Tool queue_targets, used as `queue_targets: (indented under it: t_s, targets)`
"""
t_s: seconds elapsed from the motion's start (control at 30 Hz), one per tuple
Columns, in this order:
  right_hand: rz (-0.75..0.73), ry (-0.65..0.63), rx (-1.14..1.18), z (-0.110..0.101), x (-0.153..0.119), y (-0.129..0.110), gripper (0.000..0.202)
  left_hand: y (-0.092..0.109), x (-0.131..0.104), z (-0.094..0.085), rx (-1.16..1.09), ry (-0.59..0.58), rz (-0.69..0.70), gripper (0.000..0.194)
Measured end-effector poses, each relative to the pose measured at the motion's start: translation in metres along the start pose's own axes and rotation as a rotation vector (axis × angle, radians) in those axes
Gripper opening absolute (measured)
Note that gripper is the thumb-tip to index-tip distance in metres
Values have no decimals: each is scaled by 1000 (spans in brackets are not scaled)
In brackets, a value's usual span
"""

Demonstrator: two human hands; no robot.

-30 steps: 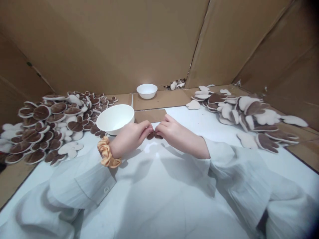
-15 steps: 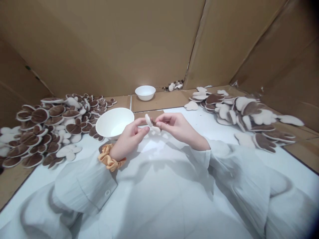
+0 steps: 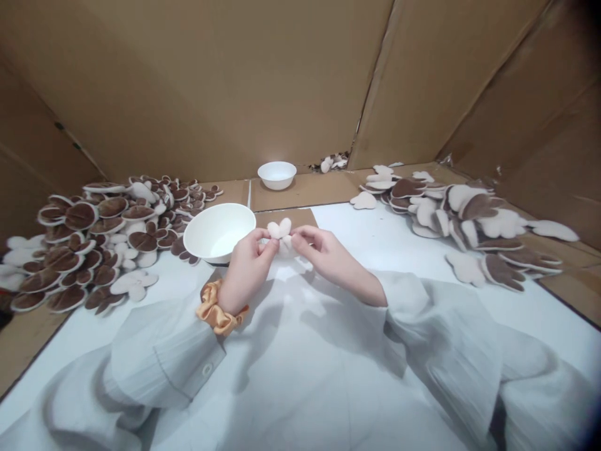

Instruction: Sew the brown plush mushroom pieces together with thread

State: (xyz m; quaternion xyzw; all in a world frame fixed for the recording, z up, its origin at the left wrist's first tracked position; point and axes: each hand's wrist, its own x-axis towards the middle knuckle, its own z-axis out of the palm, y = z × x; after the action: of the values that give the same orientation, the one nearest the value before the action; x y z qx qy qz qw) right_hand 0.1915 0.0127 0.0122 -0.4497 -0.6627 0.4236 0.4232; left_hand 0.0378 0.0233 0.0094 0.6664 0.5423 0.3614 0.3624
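A small cream petal-shaped fabric piece [image 3: 280, 229] is held up between my two hands, its pale side facing me. My left hand [image 3: 248, 263], with an orange scrunchie [image 3: 220, 312] round the wrist, pinches its left edge between thumb and fingers. At its right edge, my right hand [image 3: 328, 257] grips it with thumb and forefinger. Close behind my left hand is a large white bowl [image 3: 218, 233]. What lies behind the lower part of the fabric piece is hard to make out.
Brown and cream fabric pieces are heaped at the left [image 3: 113, 238] and at the right [image 3: 460, 216]. A smaller white bowl [image 3: 277, 175] stands at the back, near a little pile of scraps [image 3: 332, 163]. Cardboard walls [image 3: 235, 81] enclose the table.
The fabric piece has turned from nearly edge-on to flat towards me, its petals now showing. Both hands have shifted their hold slightly, and the view has moved a little.
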Motion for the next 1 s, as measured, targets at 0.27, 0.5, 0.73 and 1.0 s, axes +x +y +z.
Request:
queue_targets:
  t_s: [0.27, 0.5, 0.73, 1.0]
  targets:
    - [0, -50, 122, -6, 1, 1, 16, 3, -9, -2, 253, -4, 256, 12]
    - [118, -274, 522, -13, 6, 9, 9, 3, -7, -8, 174, -96, 300, 9]
    - [182, -324, 713, -14, 8, 14, 9, 3, -2, -4, -182, -163, 241, 8]
    - [79, -312, 553, -13, 8, 9, 12, -8, 5, -2, -208, -127, 151, 9]
